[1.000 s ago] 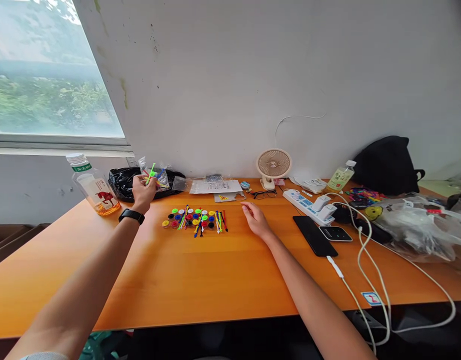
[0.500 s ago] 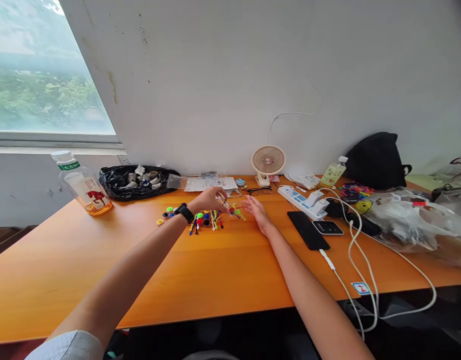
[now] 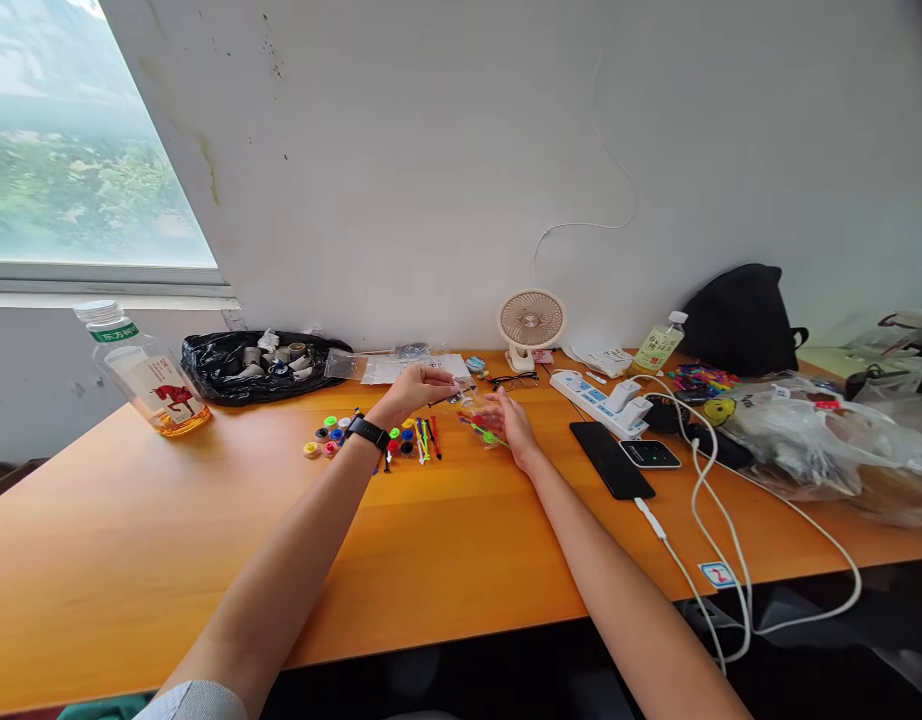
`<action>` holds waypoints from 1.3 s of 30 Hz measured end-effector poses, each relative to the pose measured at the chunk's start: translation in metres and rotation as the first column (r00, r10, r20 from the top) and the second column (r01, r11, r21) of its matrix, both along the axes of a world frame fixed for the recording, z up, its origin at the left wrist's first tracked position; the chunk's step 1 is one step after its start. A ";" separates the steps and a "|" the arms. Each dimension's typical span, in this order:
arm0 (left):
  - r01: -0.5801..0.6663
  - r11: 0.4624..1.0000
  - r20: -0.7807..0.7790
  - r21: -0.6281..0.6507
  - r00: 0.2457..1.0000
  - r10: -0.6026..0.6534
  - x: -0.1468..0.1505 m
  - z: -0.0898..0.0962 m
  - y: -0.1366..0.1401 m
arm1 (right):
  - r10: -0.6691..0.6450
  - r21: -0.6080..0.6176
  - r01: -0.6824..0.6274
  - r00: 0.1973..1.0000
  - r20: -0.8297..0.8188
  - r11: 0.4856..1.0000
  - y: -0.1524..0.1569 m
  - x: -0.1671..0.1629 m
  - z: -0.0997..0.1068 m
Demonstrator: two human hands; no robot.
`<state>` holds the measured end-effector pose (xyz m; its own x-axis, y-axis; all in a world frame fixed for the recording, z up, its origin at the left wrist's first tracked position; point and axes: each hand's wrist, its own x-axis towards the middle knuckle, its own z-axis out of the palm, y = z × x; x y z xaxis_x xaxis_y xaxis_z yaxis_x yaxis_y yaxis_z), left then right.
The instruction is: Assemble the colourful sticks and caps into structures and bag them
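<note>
Between my hands is a small clear plastic bag [image 3: 486,432] with green, red and other bright pieces in it, just over the table. My left hand [image 3: 422,388], with a black watch on its wrist, pinches the bag's upper edge. At the bag's right side, my right hand [image 3: 515,428] has its fingers curled against the plastic with the thumb up; the fingertips are partly hidden. Left of the bag, several coloured plastic sticks [image 3: 429,440] lie side by side. Small round coloured pieces [image 3: 330,435] are grouped around my left wrist, which covers some of them.
Along the back stand a black bag of parts [image 3: 266,368], a small fan [image 3: 532,325] and glasses [image 3: 515,380]. On the right are a power strip [image 3: 600,403], a black phone [image 3: 611,460], white cables and plastic bags [image 3: 798,440]. A large bottle [image 3: 150,375] stands at left.
My left hand has lifted slightly at the bag's top, and my right hand has come closer against its side. More of the sticks show on the table. The view has shifted a little.
</note>
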<state>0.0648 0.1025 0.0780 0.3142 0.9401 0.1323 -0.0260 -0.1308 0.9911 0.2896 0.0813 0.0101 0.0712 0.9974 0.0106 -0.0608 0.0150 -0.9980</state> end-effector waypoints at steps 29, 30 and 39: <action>0.083 0.934 -0.127 0.347 0.991 -0.041 -0.023 0.024 -0.001 | -0.068 0.247 -0.068 0.861 0.504 0.967 0.008 0.025 -0.001; 0.056 0.937 -0.121 0.344 0.993 -0.015 -0.026 0.026 -0.002 | -0.063 0.264 -0.100 0.836 0.545 0.959 0.007 0.025 -0.002; -0.440 0.848 0.060 0.295 0.894 0.443 -0.051 0.023 0.012 | -0.005 0.284 -0.453 0.524 0.852 0.845 0.001 0.026 -0.001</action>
<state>0.0134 0.1148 0.1015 -0.1226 0.8982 0.4222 0.1131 -0.4100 0.9051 0.3157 0.0827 0.0092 -0.4220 0.8370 0.3484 0.6813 0.5463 -0.4872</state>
